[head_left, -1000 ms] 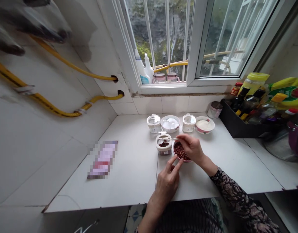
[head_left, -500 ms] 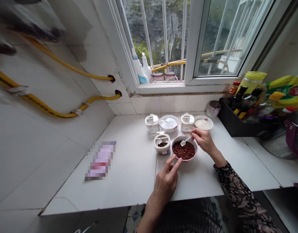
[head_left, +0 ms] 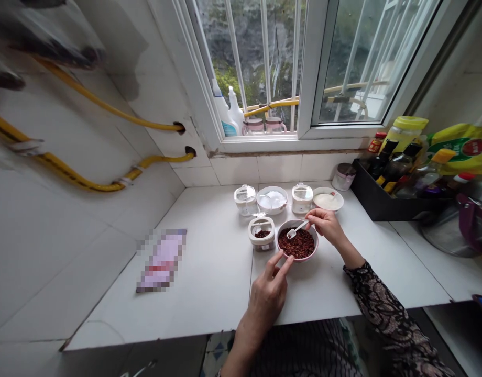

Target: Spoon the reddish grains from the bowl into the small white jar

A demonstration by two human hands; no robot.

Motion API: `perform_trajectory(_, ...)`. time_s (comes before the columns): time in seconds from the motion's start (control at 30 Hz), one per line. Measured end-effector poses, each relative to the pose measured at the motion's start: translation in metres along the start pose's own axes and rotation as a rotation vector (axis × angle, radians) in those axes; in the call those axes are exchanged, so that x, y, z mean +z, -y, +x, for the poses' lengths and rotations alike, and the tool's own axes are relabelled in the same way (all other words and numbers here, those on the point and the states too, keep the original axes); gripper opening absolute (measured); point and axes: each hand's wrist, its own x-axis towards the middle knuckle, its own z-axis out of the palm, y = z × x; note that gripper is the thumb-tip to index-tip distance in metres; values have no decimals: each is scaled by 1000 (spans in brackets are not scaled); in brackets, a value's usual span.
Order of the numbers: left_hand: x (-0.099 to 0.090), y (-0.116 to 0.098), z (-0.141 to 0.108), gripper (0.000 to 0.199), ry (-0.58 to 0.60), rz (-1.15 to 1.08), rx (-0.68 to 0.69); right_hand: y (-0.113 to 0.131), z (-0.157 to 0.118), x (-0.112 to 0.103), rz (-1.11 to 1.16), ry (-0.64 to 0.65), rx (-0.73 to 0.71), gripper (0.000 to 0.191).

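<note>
Reddish-brown Sichuan peppercorns (head_left: 299, 245) fill a pink-rimmed bowl (head_left: 281, 253) on the counter. My right hand (head_left: 323, 225) pinches the handle of a small white spoon (head_left: 298, 229) above the bowl's far right side. The spoon's scoop, with a few dark bits in it, is over the peppercorns. My left hand (head_left: 269, 285) has its index and middle fingers stretched apart, their tips at the near rim of the bowl; its thumb is hidden. Just left of the bowl stands a seasoning jar (head_left: 261, 241), lid raised, with some peppercorns inside.
Behind are two clear seasoning jars (head_left: 245, 201), a bowl of white grains (head_left: 273, 199) and a bowl of off-white grains (head_left: 328, 201). A black box of bottles (head_left: 376, 204) stands right, near a steel pot (head_left: 441, 230). A blurred purple packet (head_left: 162, 262) lies left.
The spoon's scoop has moved slightly left over the peppercorns and now carries a few bits. My left hand stays at the bowl's rim.
</note>
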Motion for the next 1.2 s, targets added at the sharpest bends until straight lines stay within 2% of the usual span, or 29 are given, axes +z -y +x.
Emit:
perform_trajectory(0.37,1,0,-1,55,1,-8,-7,6,-3,4,117,-30,50,25)
perform_trajectory(0.53,2,0,-1,55,-4,-8,-1,13,-6,21,202,-45,11,35)
perform_trajectory(0.67,1,1,-1,61,8,-12,0,13,-16,45,137,-70,-152,34)
perform_trajectory(0.73,1,2,-1,63,15,-8,4,12,-22,54,-5,-79,-295,26)
perform_trajectory(0.8,1,2,-1,63,15,-1,8,9,-27,58,-189,-29,-456,20)
perform_trajectory(0.87,1,2,-1,63,6,10,13,8,-30,57,-313,18,-565,18)
perform_trajectory(0.93,1,2,-1,62,0,17,17,7,-30,52,-321,1,-580,19)
perform_trajectory(1.07,0,1,-1,60,11,1,-3,10,-24,31,-167,-119,-449,17)
perform_trajectory(1.2,0,0,-2,58,14,-9,-15,11,-15,7,-162,-112,-324,15)
